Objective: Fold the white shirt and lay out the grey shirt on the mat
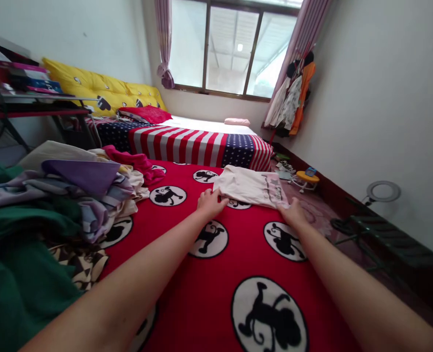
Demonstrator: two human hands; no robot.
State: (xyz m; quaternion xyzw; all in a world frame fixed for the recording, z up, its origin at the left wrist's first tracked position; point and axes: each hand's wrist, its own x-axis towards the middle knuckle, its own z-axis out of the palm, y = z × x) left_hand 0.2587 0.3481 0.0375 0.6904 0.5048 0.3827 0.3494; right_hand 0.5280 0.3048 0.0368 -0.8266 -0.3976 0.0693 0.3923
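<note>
A folded white garment [241, 186] lies on the red blanket [251, 259], long axis left-right, printed end right. Left hand [211, 203] and right hand [293, 212] are at its near corners; I cannot tell their grip. A clothes heap [60, 195] crowds the left; a flag-patterned bed [187, 145] stands beyond.

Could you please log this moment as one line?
item: folded white fabric garment; left hand: at its near-left corner; right hand: at near-right corner; surface: red monkey-print blanket; left: multicoloured clothes heap
</note>
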